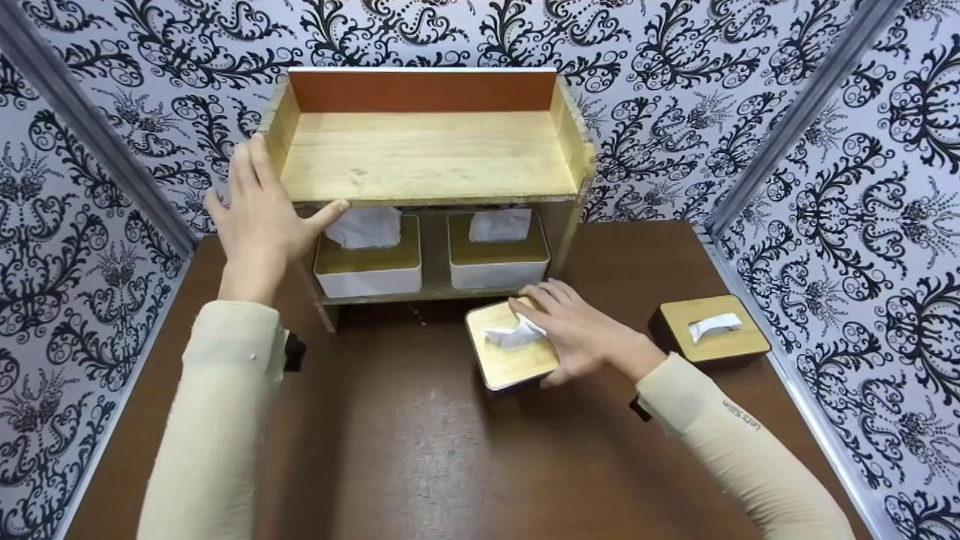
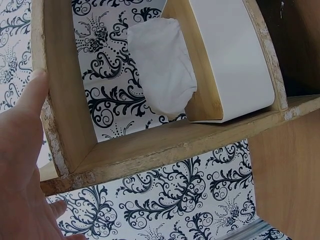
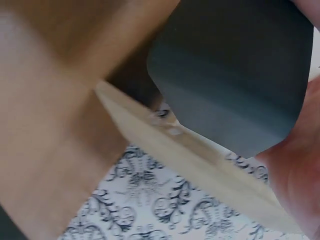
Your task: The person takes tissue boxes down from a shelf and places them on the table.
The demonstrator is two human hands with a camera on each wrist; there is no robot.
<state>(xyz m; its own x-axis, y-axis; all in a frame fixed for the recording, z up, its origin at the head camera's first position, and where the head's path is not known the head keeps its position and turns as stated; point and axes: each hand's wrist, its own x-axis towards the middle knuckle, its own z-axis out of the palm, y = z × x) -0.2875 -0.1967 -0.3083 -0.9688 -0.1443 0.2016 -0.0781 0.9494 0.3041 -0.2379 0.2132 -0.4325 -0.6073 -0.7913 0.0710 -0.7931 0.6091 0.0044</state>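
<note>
"At the wooden shelf, where does the left hand rest?"

"On the front left corner. Its thumb lies on the upper board's front edge, and its fingers spread along the outside of the side panel."

"And the right hand?"

"Well apart from the left, gripping a dark tissue box with a wooden lid, white tissue poking out. That box is just in front of the lower board, near its front right corner. I can't tell whether its base touches the brown tabletop."

"What stands on the lower board?"

"Two boxes with a gap between them: the left white box and the right white box."

"Anything else?"

"Yes, a second dark box, near the tabletop's right edge."
</note>
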